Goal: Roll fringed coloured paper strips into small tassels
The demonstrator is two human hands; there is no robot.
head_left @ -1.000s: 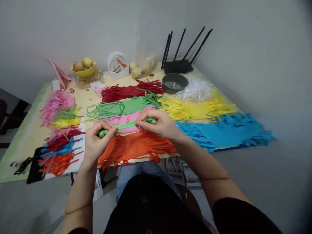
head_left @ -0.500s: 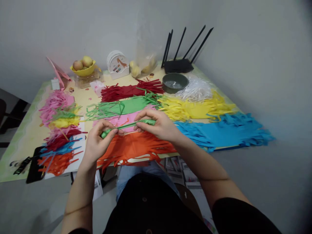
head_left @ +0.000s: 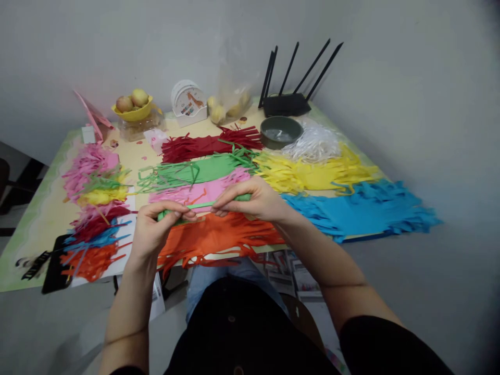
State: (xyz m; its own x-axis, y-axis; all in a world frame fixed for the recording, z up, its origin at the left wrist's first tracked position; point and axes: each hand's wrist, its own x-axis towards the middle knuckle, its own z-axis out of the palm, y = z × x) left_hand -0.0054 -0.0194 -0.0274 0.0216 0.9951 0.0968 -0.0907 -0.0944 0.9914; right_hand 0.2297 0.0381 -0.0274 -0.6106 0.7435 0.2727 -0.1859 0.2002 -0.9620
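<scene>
My left hand [head_left: 156, 229] and right hand [head_left: 253, 200] each pinched shut on one end of a rolled green paper strip [head_left: 203, 205], stretched between them, apparently to keep it taut. It hung just above the orange fringed sheet [head_left: 219, 237] at the table's [head_left: 35, 219] near edge, with the pink sheet [head_left: 195, 191] beyond. Open room lay only toward my lap.

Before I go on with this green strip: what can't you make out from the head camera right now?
- Both ends of the green paper strip: hidden inside the left hand and right hand.
- Contents of the clear bag: blurred, yellowish lumps only.
- Print on the white round holder: too small.
- Black items at the table's near left edge: partly under paper.
</scene>
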